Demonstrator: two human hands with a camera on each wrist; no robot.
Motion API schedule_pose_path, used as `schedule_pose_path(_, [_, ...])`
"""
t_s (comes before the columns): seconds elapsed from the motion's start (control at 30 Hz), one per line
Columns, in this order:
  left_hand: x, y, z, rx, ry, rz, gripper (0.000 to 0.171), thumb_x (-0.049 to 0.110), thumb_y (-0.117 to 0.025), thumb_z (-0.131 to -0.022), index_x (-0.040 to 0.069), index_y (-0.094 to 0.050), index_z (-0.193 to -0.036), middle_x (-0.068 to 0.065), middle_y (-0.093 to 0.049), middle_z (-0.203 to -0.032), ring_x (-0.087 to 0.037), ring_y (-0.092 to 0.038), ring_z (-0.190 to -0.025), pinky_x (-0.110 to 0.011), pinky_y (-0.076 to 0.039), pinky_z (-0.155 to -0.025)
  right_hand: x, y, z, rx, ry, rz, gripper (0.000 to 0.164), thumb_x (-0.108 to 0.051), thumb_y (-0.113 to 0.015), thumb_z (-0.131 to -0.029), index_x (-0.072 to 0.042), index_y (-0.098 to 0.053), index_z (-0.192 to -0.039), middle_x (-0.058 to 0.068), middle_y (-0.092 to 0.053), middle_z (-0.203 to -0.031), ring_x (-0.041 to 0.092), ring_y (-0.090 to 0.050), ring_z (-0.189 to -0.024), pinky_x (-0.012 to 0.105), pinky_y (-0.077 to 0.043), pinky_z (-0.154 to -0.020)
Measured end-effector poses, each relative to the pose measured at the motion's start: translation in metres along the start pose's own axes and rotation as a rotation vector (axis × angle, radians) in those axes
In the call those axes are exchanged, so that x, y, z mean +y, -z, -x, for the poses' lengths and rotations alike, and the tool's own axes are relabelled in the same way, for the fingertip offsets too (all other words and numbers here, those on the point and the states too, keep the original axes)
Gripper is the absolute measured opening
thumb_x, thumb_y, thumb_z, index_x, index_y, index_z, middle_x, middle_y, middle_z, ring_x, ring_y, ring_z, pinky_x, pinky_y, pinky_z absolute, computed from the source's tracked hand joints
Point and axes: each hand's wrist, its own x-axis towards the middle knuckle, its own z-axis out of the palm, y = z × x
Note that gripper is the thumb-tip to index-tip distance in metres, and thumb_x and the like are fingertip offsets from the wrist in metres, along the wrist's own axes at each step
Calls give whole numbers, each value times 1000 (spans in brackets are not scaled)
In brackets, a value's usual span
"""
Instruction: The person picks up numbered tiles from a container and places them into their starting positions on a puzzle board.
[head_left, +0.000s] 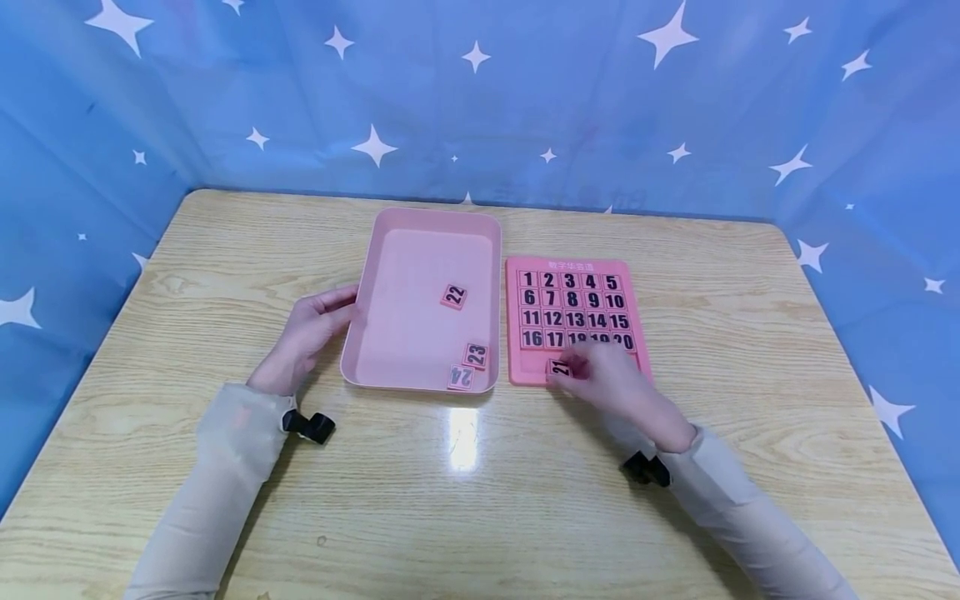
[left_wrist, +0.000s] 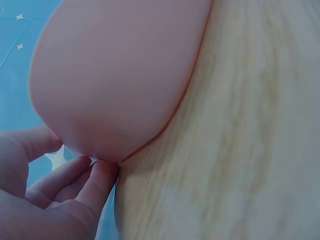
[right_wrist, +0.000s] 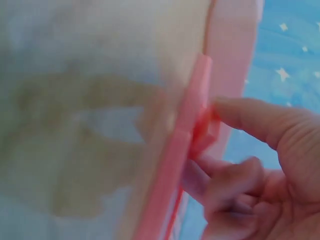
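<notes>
My left hand (head_left: 313, 329) is at the left side of a pink tray (head_left: 422, 388), its fingertips touching the outer wall. In the left wrist view, the thumb and fingers (left_wrist: 102, 182) meet that wall (left_wrist: 115, 75) without wrapping round it. My right hand (head_left: 611, 379) pinches number tile 21 (head_left: 558, 367), turned sideways, over the bottom row of a pink number puzzle board (head_left: 517, 367). Up close the tile (right_wrist: 205, 132) sits between thumb and fingers at the board's edge. Rows 1 to 20 fill the board above; the fingers partly cover the fourth row.
Inside the tray lie loose tiles 22 (head_left: 453, 296), 23 (head_left: 475, 355) and 24 (head_left: 461, 377), turned at angles. The tray stands just left of the board on a wooden table (head_left: 390, 517). A blue star-patterned curtain (head_left: 420, 100) hangs behind.
</notes>
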Motion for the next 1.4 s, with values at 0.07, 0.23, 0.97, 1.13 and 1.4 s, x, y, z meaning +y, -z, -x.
schedule_pose_path(0.07, [-1,0,0,-4,-17,5,49,9,-62,-89,-7,-46,-132,2,-63,-117,-1,-53,-99,-13,-46,-81,2,5,1,-41,-1,-22,20,-13,-74,-78,1,-68,-92,0,-64,-70,10,-57,-61,25,-51,-57])
schedule_pose_path(0.23, [-3,2,2,-21,-68,55,48,13,-68,-85,-4,-54,-127,3,-66,-111,-1,-56,-95,-13,-47,-78,4,12,0,-106,-38,-50,19,-9,-73,-78,3,-67,-91,3,-65,-74,12,-58,-66,26,-52,-61])
schedule_pose_path(0.97, [-2,0,-1,1,0,23,48,6,-59,-90,-8,-45,-133,17,-63,-99,0,-54,-95,-12,-46,-78,-12,-3,-17,-77,-62,43,11,-19,-71,-82,-11,-67,-75,-4,-62,-67,9,-50,-56,24,-45,-53])
schedule_pose_path(1.13, [0,0,0,-3,5,11,47,7,-59,-90,-7,-45,-133,12,-62,-105,-2,-52,-99,-12,-46,-80,-13,-4,-19,-73,-56,62,13,-19,-70,-83,-12,-66,-73,-6,-60,-63,9,-48,-54,23,-43,-51])
schedule_pose_path(1.4, [1,1,-1,0,10,-18,47,7,-58,-91,-6,-45,-134,-15,-50,-135,-6,-50,-108,-12,-44,-84,-22,-4,-27,118,96,114,10,-16,-74,-80,-9,-66,-79,0,-64,-71,9,-51,-55,23,-44,-50])
